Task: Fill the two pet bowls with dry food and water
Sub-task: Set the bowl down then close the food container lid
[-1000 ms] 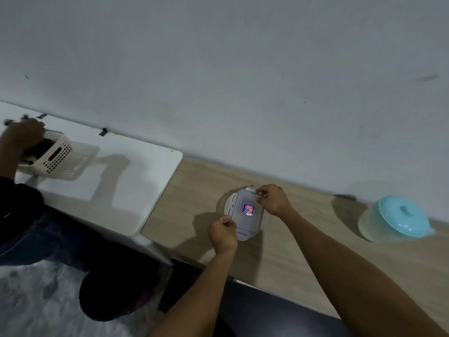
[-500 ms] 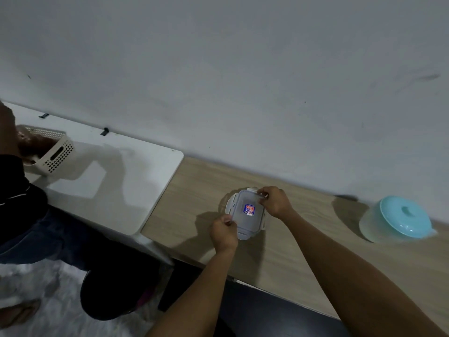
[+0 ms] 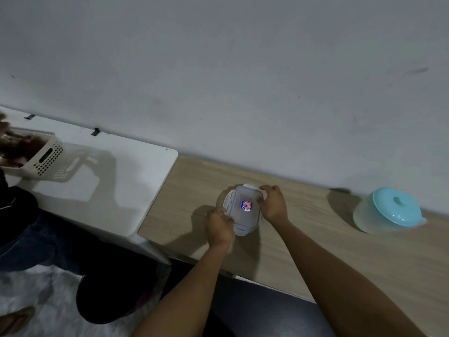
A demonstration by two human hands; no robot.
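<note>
Left hand [image 3: 220, 226] gripped the box [image 3: 245, 216] at its 8 o'clock edge, fingers curled against the rim. Right hand [image 3: 273, 205] pinched a clip [image 3: 264, 195] at the box's 1 o'clock corner, fingers curled over it.

Box sat closed on the wooden table [image 3: 315, 251], just toward 5 o'clock of frame centre. Its top was clear, with a blue-red sticker [image 3: 246, 205] in the middle. Contents could not be made out. A rounded white rim [image 3: 227, 199] showed past the box's 10 o'clock side; could not tell what it belonged to.

Teal-lidded bowl [image 3: 388, 210] stood on the same table at 3 o'clock of the box, well apart.

White table [image 3: 109, 186] met the wooden one at 9 o'clock. At the frame's 9 o'clock edge a perforated cream basket [image 3: 46, 159] sat tilted on it. Second person [image 3: 19, 210], in dark clothes, was at 8 o'clock beside it.
</note>
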